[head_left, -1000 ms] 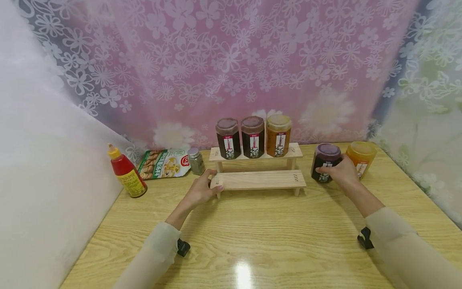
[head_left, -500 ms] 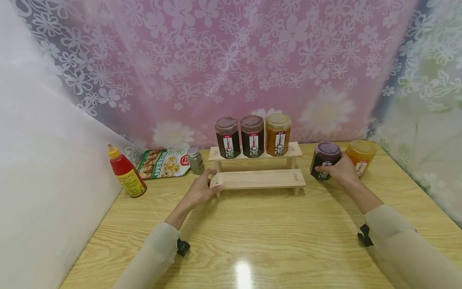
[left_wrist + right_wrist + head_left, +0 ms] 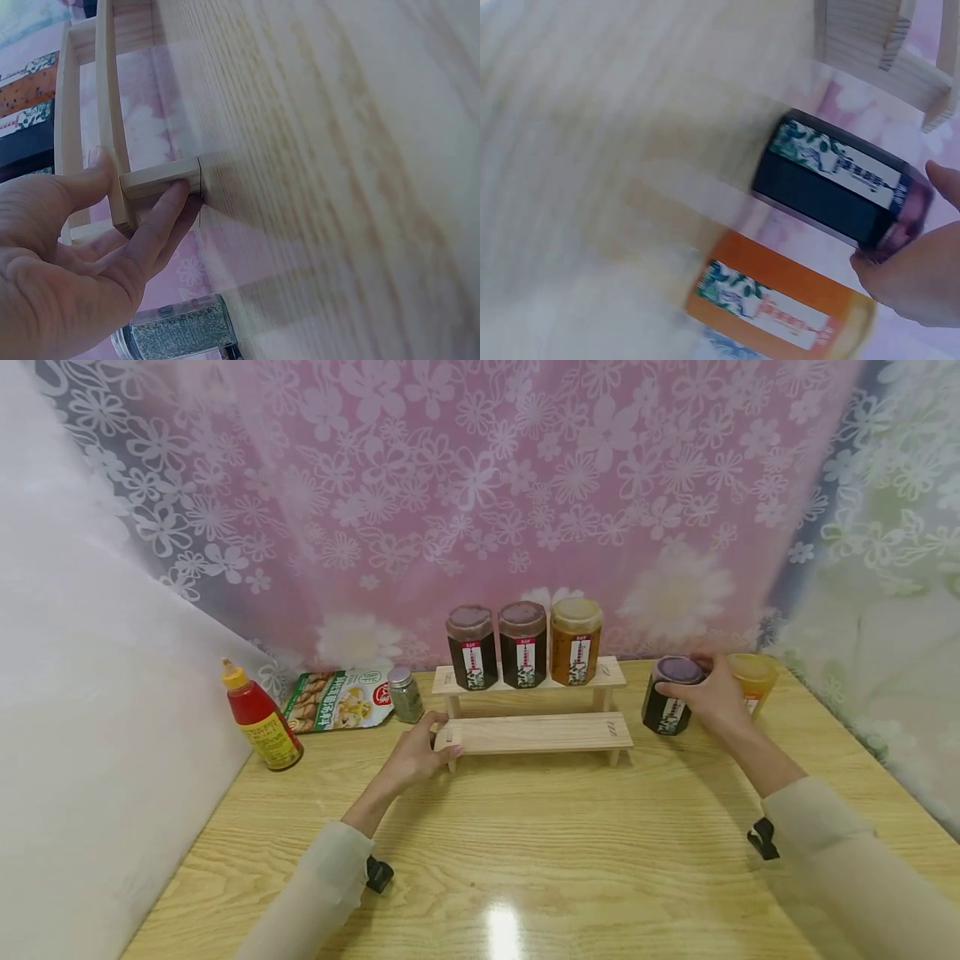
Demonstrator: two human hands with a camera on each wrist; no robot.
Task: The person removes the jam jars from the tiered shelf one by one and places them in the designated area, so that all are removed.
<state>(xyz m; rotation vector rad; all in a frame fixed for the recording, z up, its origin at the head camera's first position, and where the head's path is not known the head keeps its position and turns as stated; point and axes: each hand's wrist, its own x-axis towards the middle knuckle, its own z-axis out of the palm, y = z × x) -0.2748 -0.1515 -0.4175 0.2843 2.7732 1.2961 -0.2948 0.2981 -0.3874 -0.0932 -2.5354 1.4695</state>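
Here, left hand [image 3: 412, 756] pinches one rack [image 3: 536, 732], right hand [image 3: 717, 697] one dark jar [image 3: 660, 714].
That jar is right of the rack, near one amber jar [image 3: 753, 672]; three more jars [image 3: 524, 656] stand on the upper tier [image 3: 612, 672].

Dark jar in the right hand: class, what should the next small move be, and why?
Probably lift the dark jar and carry it left toward the lower shelf. The right hand grips the jar, the lower shelf's top shows bare wood while three jars stand on the upper shelf, and the left hand grips the lower shelf's left end.
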